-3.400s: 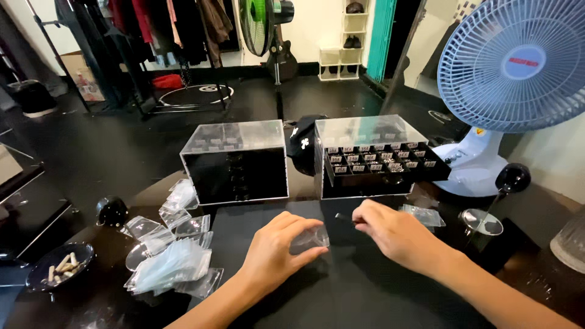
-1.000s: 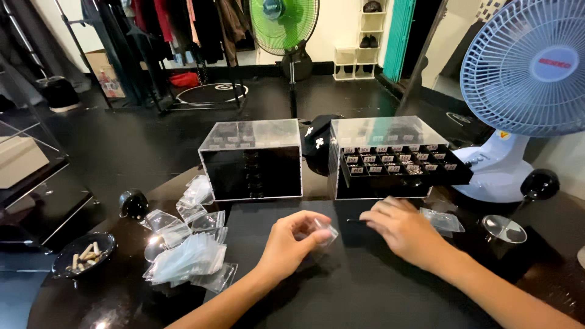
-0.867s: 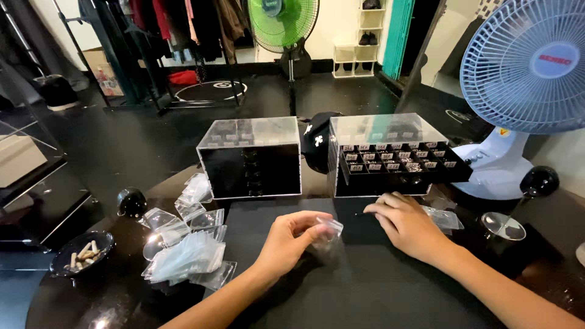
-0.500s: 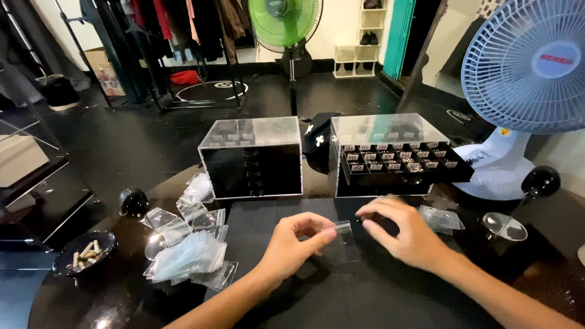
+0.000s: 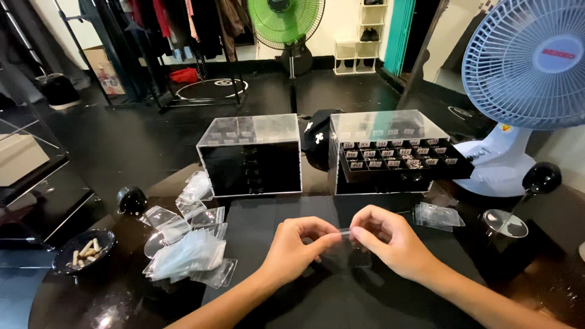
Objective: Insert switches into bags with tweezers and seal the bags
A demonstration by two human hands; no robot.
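Observation:
Both of my hands meet over the dark table and pinch one small clear zip bag between them. My left hand grips its left top edge with thumb and fingers. My right hand holds the right top edge. The bag hangs just above the tabletop. What is inside it cannot be made out. Behind my hands stands a clear drawer box with one tray of small compartments pulled out towards me.
A second clear drawer box stands at the left, shut. Several clear bags lie heaped to the left and a few more bags to the right. A blue-white table fan, a small round mirror and a dark dish ring the table.
My right hand came off the table near the drawer box and joined my left hand on the bag. The bag now hangs between both hands.

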